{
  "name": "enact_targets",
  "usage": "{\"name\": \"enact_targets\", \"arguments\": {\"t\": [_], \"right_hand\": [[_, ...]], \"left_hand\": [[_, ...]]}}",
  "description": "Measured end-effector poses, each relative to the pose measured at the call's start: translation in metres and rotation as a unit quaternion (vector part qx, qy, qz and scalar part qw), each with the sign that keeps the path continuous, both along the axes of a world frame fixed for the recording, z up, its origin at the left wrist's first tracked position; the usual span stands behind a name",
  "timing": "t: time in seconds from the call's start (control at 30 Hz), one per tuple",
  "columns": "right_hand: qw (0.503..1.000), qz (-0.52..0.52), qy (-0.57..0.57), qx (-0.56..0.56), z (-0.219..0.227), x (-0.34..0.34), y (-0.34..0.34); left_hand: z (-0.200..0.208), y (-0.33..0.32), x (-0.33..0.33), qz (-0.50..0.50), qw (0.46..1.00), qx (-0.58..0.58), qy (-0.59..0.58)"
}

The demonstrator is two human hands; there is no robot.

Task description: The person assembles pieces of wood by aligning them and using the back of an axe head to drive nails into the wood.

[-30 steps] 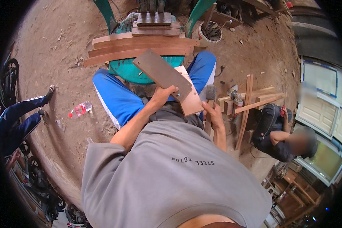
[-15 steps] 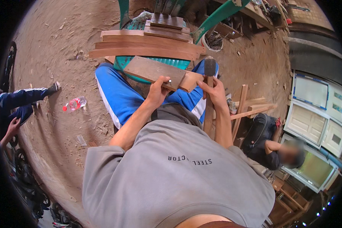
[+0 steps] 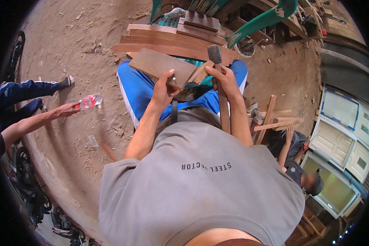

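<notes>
Over my lap, my left hand (image 3: 164,90) is closed round the near right corner of a flat brown wooden board (image 3: 160,66), thumb on top. A small shiny spot shows beside that thumb; I cannot tell what it is. My right hand (image 3: 227,83) pinches a short, lighter wood block (image 3: 201,73) against the board's right end, the block tilted to it. In the same hand is a hammer (image 3: 222,107), its dark head (image 3: 214,53) up and its wooden handle running down toward my waist. The right fingers' undersides are hidden.
A green plastic chair (image 3: 263,25) before my knees bears several stacked wooden slats (image 3: 164,42). On the left a co-worker's hand (image 3: 69,110) grips a clear plastic bottle (image 3: 91,101). Another person (image 3: 295,158) sits at right by wooden strips (image 3: 270,117). Motorbikes (image 3: 30,184) stand lower left.
The short block has turned, its far end now tilted up against the board's end. The hammer has shifted with my right hand. At left, a co-worker's hand has reached the bottle on the ground.
</notes>
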State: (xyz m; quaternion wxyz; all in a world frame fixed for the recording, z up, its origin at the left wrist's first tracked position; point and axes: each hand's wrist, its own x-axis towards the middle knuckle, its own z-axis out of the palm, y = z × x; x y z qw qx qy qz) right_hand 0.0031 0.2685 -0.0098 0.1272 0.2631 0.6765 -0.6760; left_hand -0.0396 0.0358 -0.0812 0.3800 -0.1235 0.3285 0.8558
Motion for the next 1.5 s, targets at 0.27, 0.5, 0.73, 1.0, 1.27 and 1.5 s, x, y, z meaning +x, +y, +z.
{"name": "enact_targets", "arguments": {"t": [0.27,0.5,0.73,1.0,1.27,1.5], "right_hand": [[1.0,-0.004,0.003,-0.03,-0.002,-0.003,0.0],[0.999,0.015,0.014,-0.024,-0.003,0.002,0.009],[0.999,0.022,0.032,-0.014,-0.039,-0.008,0.018],[0.997,-0.05,0.06,-0.024,-0.058,-0.007,0.007],[0.983,-0.05,0.123,-0.13,-0.052,0.017,0.026],[0.981,0.015,0.185,-0.064,-0.046,0.013,0.052]], "left_hand": [[0.046,0.034,-0.006,0.118,0.989,-0.015,0.083],[0.026,0.039,-0.005,0.01,0.991,-0.033,0.128],[0.006,0.044,-0.004,0.035,0.998,0.026,0.041],[0.002,0.047,-0.005,0.068,0.993,0.086,0.034],[0.008,0.051,0.006,0.076,0.991,0.111,0.027],[0.022,0.069,0.015,0.032,0.997,0.049,0.051]]}}
